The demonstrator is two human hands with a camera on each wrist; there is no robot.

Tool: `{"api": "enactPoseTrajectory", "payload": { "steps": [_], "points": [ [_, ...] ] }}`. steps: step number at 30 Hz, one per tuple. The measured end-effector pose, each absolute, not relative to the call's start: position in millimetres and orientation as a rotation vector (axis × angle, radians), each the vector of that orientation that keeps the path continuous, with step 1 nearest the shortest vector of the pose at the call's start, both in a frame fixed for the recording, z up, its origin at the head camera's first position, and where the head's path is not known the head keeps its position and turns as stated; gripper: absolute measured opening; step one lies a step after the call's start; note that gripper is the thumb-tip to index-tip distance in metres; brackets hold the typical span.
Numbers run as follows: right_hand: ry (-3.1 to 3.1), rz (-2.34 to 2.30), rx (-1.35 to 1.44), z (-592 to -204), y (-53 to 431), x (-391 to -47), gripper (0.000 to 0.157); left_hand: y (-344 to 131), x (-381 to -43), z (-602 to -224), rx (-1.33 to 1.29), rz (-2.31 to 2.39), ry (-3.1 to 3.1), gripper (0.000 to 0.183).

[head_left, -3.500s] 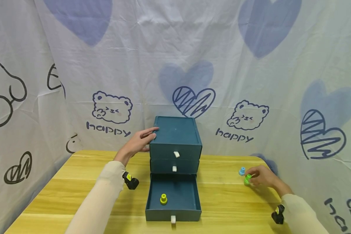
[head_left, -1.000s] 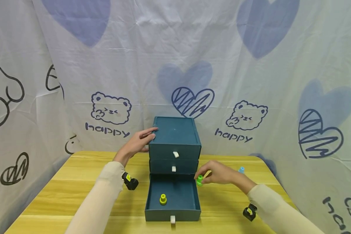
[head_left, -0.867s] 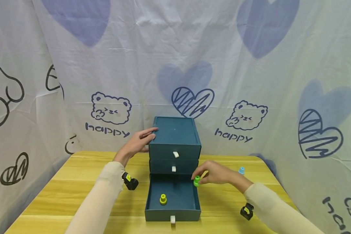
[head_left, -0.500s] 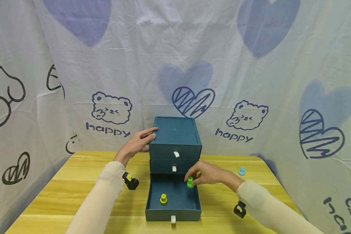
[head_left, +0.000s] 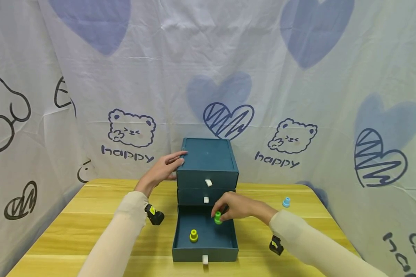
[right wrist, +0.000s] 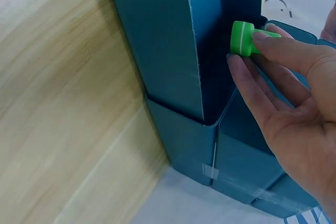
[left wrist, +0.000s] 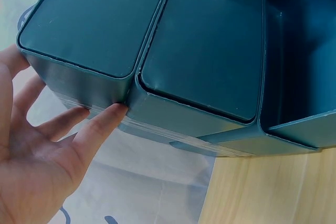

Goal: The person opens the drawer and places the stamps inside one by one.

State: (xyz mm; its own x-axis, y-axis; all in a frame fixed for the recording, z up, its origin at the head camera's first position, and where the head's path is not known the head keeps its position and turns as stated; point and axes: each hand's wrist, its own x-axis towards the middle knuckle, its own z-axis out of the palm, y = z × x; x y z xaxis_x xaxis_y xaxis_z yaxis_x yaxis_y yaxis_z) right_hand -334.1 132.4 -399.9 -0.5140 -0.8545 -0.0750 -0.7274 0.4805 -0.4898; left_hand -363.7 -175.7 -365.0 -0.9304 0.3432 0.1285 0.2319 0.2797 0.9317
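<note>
A dark teal drawer unit (head_left: 208, 154) stands on the table, its bottom drawer (head_left: 211, 254) pulled out. My left hand (head_left: 160, 169) rests with extended fingers against the unit's left side and top edge; the left wrist view shows its fingertips (left wrist: 113, 111) touching the side wall. Between thumb and fingers my right hand (head_left: 237, 206) pinches a small green stepped peg (head_left: 217, 218) above the open drawer. In the right wrist view the green peg (right wrist: 242, 39) is tilted sideways within that grip. A yellow peg of the same shape (head_left: 193, 236) stands upright inside the drawer, left of centre.
On the wooden table (head_left: 270, 231) a light blue peg (head_left: 286, 202) stands to the right of the unit. The upper two drawers are closed, with white pull tabs (head_left: 208, 182). A printed cloth (head_left: 180, 77) hangs behind and beside the table.
My right hand took the green peg from beside the blue one and carried it left, over the drawer's right wall to above its inside. My left hand has stayed at the unit.
</note>
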Motion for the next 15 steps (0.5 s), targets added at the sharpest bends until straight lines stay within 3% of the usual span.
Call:
{"api": "enactPoseTrajectory", "payload": {
  "steps": [15],
  "points": [
    [2.389, -0.478, -1.391, -407, 107, -336, 0.02, -176, -364, -365, 0.552, 1.744, 2.44, 0.054]
  ]
}}
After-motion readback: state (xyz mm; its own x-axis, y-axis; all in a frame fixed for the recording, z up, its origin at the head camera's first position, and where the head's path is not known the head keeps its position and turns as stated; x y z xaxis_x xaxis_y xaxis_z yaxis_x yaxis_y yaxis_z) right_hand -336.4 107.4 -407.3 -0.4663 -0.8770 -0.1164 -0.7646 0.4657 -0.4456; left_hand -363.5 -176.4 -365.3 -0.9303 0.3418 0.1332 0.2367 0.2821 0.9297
